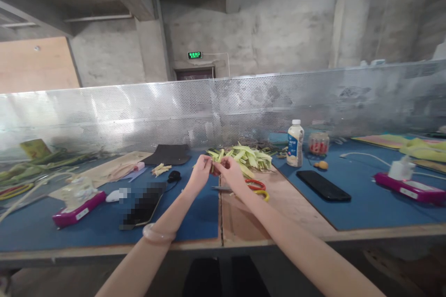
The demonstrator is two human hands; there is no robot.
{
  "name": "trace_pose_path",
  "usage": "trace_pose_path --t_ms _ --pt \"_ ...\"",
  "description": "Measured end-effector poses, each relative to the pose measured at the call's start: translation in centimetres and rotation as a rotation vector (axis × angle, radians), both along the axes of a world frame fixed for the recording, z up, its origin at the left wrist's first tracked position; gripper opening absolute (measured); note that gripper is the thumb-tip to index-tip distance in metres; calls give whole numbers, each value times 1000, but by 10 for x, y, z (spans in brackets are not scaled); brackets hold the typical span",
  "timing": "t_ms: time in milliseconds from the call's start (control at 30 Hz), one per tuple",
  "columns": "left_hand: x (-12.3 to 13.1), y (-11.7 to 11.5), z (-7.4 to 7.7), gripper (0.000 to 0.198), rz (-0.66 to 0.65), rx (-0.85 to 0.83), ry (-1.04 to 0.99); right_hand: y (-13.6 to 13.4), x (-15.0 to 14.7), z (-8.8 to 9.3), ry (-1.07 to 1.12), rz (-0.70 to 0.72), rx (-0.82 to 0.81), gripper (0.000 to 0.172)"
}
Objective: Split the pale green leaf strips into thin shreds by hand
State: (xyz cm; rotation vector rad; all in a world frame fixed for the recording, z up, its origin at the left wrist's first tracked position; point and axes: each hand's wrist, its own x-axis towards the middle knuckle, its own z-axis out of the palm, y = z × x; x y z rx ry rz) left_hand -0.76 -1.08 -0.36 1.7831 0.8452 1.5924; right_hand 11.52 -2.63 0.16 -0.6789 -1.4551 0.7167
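My left hand (201,171) and my right hand (230,172) meet above the middle of the table with fingers pinched together. Between the fingertips shows a small bit of green and dark red, too small and too covered to name. Just behind the hands lies a heap of pale green leaf-like strips (256,158). Under my right forearm rest scissors with red and yellow handles (261,192), their blade pointing left. A clear bracelet sits on my left wrist.
A black phone (324,185) and a white-capped bottle (295,144) stand to the right, with a jar of red things (318,143) beyond. Purple power strips (79,209) lie on both sides. Left of my hands is a dark, partly blurred device (148,206). A perforated metal screen (167,111) closes the back.
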Motion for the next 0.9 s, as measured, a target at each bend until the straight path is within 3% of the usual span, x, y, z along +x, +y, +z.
trace_pose_path --t_ms 133,267,433,567,900 --pt "0 -5 4 18 101 -3 -14 -1 -2 -3 -24 45 22 22" --pt "1 -10 8 18 121 -60 -73 2 -4 -8 -69 72 93 19" --pt "5 -12 7 25 2 -169 -169 4 0 -10 -207 -145 331 15" --pt "7 -15 7 27 -79 -222 -207 2 4 -6 -286 -197 461 15" --pt "6 -11 5 20 12 -138 -52 6 3 -9 -268 -221 438 13"
